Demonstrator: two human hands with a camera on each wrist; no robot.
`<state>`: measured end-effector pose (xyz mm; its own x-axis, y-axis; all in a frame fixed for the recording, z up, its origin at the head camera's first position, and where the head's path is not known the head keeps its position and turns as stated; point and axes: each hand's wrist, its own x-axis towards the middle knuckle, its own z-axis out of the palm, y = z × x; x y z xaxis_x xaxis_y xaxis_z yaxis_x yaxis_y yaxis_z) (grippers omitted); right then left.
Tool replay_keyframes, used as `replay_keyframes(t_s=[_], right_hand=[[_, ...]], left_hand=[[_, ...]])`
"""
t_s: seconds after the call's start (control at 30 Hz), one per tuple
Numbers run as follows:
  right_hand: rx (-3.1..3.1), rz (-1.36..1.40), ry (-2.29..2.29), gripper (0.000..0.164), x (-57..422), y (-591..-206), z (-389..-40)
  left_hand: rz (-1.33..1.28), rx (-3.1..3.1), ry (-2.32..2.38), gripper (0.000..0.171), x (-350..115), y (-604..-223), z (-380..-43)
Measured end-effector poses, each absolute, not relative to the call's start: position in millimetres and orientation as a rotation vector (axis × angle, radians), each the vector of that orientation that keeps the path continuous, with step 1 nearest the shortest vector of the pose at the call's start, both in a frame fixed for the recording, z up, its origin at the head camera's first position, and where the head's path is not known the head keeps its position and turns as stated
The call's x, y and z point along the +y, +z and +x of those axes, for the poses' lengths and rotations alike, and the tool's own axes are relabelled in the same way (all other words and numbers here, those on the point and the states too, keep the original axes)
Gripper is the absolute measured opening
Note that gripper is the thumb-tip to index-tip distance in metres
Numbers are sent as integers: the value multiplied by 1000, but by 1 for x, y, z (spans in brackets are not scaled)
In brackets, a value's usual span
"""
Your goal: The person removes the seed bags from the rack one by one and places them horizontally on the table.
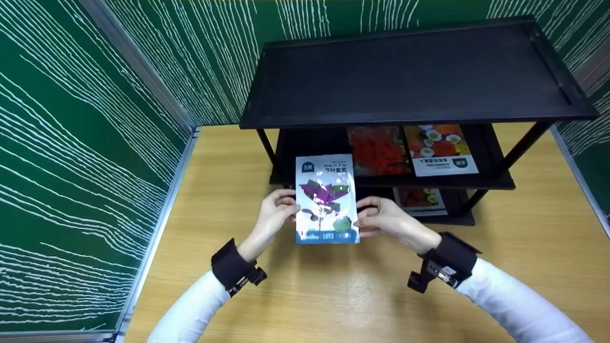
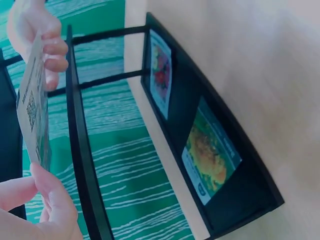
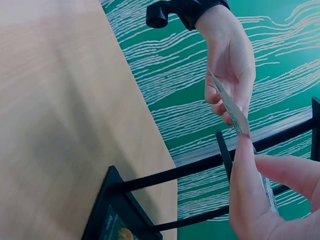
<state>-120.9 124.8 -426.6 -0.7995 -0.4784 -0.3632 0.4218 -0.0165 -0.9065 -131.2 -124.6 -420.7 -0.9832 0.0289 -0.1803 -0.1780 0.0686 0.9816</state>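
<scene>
Left hand [image 1: 274,213] pinches the packet [image 1: 326,199] at one side; right hand [image 1: 388,219] pinches the other.

Head view downward, wrist close-ups, packet [image 1: 327,200] shared

Looks like an indoor booth, prob. a recording or test stn.; exact use can't be told. Green panels [image 1: 71,157] w/ wavy white streaks close in the wood-look surface [image 1: 343,300] at left, back & right, w/ metal strips [image 1: 141,63] along corners & edges, i.e. partition-style. A blk. tiered rack [image 1: 405,76] w/ printed pkts. [image 1: 381,152] laid flat on its lower shelves gives a bit of a shop-display feel, while wrist-worn cams [image 1: 419,282] on blk. cuffs [image 1: 231,264] fit a recording setup.
</scene>
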Motion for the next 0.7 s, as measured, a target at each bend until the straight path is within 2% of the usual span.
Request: replay_keyframes(t_s=[0.7], right_hand=[[1678, -100, -1856, 35, 114, -463, -90]], left_hand=[[-88, 2178, 2010, 35, -137, -454, -101]])
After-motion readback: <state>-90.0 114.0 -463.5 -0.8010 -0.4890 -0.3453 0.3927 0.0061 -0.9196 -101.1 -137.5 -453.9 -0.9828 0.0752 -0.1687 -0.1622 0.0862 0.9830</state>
